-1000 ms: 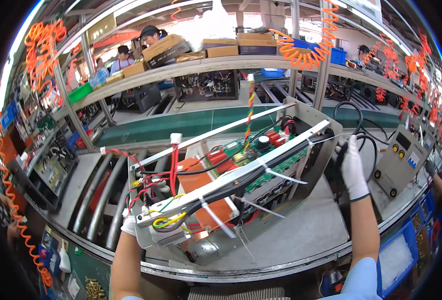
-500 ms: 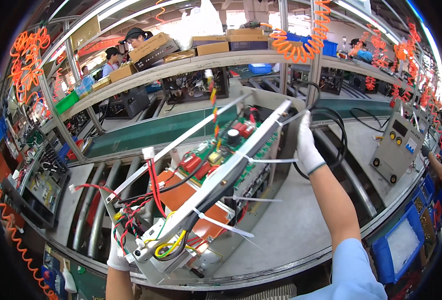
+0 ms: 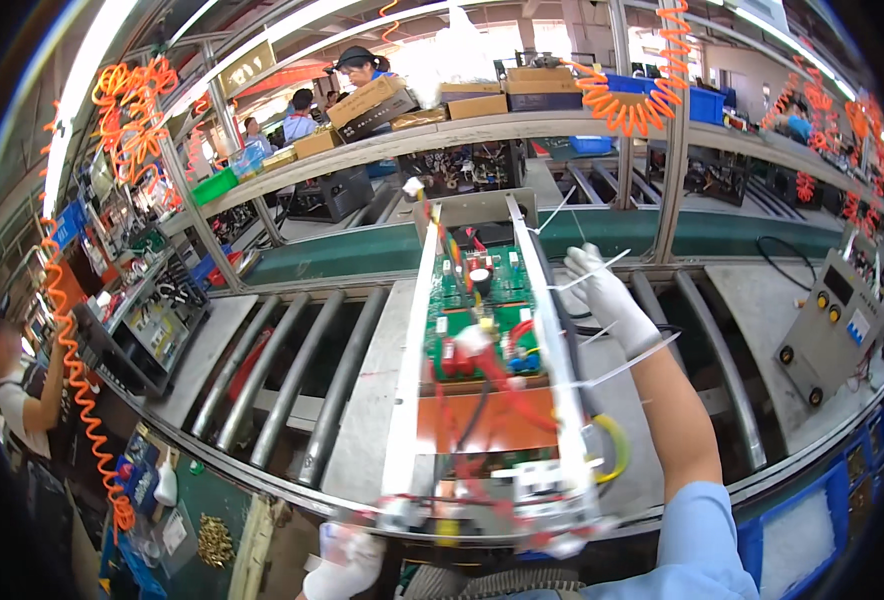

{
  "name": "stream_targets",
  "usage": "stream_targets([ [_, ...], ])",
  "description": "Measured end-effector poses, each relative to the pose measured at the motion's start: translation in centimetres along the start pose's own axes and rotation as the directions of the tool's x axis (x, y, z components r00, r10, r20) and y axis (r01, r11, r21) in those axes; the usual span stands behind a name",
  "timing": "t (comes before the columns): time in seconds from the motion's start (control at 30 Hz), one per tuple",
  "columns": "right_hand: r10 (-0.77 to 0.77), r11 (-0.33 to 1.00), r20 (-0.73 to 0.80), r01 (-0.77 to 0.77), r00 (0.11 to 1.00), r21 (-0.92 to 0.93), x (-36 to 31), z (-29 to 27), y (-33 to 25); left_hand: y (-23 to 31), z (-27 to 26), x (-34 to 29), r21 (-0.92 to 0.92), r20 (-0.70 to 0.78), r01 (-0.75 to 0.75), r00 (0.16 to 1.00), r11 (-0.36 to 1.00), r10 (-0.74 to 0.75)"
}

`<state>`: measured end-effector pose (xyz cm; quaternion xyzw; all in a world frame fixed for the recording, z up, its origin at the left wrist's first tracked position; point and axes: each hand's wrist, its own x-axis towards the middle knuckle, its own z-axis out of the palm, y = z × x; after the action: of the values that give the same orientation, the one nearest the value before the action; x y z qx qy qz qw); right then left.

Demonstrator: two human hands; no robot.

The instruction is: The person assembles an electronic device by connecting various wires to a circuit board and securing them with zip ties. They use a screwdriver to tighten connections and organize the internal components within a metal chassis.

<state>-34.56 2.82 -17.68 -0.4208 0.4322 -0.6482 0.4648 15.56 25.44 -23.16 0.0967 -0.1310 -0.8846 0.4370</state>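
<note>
Head view, centre: a white-railed chassis (image 3: 482,378) bears a green circuit board (image 3: 505,288) and orange panel (image 3: 532,418); my right hand (image 3: 607,292), fingers extended, is beside it; I cannot tell whether my blurred left hand (image 3: 347,562) grips.

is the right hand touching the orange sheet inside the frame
Apart. In the head view, the gloved right hand is outside the white side rail, while the orange sheet lies inside it, lower in the picture.

The circuit board (image 3: 503,312) is green, the panel (image 3: 502,433) orange.
</note>
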Motion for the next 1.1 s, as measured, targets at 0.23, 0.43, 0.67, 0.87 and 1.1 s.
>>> stream_targets([
  [0.23, -0.522, 0.832, -0.175, 0.543, 0.835, 0.110, -28.9, -5.3, -9.7, -11.2, 12.1, 8.4, 0.768, 0.519, -0.597, 0.792, -0.231, -0.321],
  [0.43, -0.817, 0.537, -0.352, 0.382, 0.456, -0.752, -37.8, 3.3, -9.0, -6.5, 10.3, 13.9, 0.616, 0.776, -0.756, 0.631, -0.224, 0.004],
  [0.67, -0.845, 0.015, 0.238, 0.467, 0.479, -0.884, -37.8, 11.6, -4.8, 5.3, 9.4, 32.2, 0.799, 0.531, -0.199, 0.678, -0.568, 0.509],
  [0.87, -0.834, 0.121, 0.072, 0.309, 0.546, -0.943, -36.9, 12.9, 0.8, 5.1, 10.4, 40.8, 0.861, 0.382, -0.137, 0.810, -0.490, 0.445],
  [1.1, -0.881, 0.117, -0.100, 0.007, 0.463, -0.993, -38.6, 11.6, 1.7, 5.3, 9.1, 43.6, 0.888, 0.401, -0.273, 0.854, -0.370, 0.332],
])
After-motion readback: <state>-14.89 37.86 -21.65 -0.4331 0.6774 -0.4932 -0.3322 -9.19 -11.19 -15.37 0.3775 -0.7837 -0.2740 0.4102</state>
